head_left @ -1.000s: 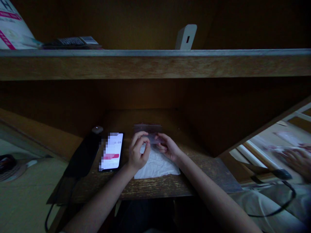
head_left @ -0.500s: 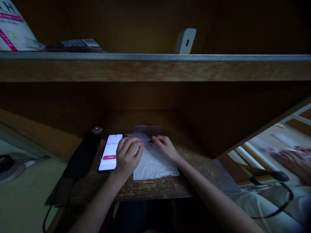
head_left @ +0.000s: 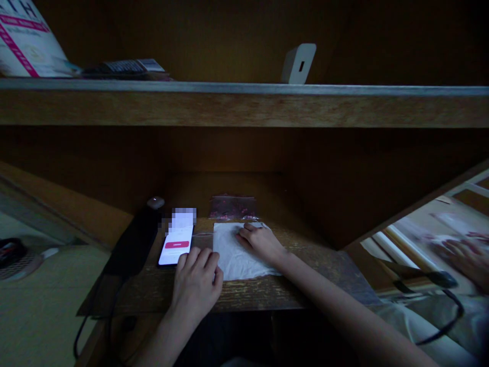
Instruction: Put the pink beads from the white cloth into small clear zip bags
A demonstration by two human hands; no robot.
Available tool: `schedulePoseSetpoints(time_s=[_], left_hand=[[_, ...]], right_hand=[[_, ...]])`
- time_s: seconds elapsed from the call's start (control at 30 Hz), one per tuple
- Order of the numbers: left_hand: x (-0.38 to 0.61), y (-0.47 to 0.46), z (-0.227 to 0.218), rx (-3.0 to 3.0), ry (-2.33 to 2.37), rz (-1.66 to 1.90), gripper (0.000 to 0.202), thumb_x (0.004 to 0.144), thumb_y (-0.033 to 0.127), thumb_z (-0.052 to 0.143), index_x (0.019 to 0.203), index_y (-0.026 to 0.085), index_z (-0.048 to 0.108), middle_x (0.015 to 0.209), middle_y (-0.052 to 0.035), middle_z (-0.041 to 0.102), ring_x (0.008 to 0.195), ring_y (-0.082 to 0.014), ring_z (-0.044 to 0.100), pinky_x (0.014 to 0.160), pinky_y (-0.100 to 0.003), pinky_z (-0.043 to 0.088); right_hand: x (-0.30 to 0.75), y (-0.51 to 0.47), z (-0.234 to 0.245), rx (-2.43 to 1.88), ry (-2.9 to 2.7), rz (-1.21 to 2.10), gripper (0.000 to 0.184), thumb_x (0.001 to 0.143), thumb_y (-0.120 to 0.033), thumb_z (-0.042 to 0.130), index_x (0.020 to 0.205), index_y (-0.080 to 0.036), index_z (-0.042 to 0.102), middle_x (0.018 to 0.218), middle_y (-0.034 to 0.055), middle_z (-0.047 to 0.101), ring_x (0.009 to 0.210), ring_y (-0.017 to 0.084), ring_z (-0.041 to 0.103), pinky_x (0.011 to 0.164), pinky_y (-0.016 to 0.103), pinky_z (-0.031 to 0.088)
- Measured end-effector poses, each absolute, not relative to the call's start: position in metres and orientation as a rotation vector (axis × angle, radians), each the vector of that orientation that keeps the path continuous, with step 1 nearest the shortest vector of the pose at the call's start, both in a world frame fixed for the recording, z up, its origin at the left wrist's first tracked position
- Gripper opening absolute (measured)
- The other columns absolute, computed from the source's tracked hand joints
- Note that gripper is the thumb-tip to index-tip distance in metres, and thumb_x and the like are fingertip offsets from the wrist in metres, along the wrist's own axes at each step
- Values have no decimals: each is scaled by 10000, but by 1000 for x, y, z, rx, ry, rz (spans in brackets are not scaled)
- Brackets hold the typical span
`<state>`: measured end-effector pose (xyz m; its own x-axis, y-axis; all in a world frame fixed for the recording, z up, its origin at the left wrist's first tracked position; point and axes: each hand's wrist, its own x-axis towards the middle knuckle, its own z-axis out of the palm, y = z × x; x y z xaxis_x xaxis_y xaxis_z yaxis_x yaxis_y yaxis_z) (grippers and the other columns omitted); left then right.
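My left hand (head_left: 197,280) is at the front of the wooden shelf, its fingers bent down over the lower part of a small clear plastic bag (head_left: 202,242). The bag lies between the phone and a white cloth-like sheet (head_left: 237,257). My right hand (head_left: 263,242) rests low over the sheet's upper right part, fingers curled and fingertips together; whatever they pinch is hidden. Behind the sheet lies another clear zip bag (head_left: 234,208) with small pink pieces in it.
A lit phone (head_left: 176,244) and a black pouch-like item (head_left: 133,242) are to the left. A white charger plug (head_left: 300,63) stands on the upper shelf (head_left: 244,107), near a white and pink package (head_left: 30,43). Another person's blurred hand (head_left: 462,257) shows at far right.
My left hand has drawn back toward me, and the clear bag now lies beside the phone. My right hand has shifted down onto the sheet. The rear bag is uncovered.
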<state>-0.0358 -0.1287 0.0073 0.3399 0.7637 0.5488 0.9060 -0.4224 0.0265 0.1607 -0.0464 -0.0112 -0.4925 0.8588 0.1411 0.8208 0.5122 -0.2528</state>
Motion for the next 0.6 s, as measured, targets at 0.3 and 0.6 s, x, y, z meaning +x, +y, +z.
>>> schedulePoseSetpoints(time_s=[0.3,0.6], left_hand=[[-30,-121,-11,-2376,-1535,-771,209,833,320,546,999,215,617,1066,-91,633,955,-258,556,832,-407,422],[-29,-119,-17,-2456,-1608,-705,215,859,314,517,1013,199,613,1093,-97,622,1009,-256,553,864,-416,445]], right_hand=[[161,-53,-8,-1296,-2540,145,332,932,-371,383,919,-175,650,898,111,642,736,171,581,649,265,399],[239,14,5,-1886,-1870,-99,344,933,-323,380,1120,-132,596,1151,188,569,864,217,593,705,314,420]])
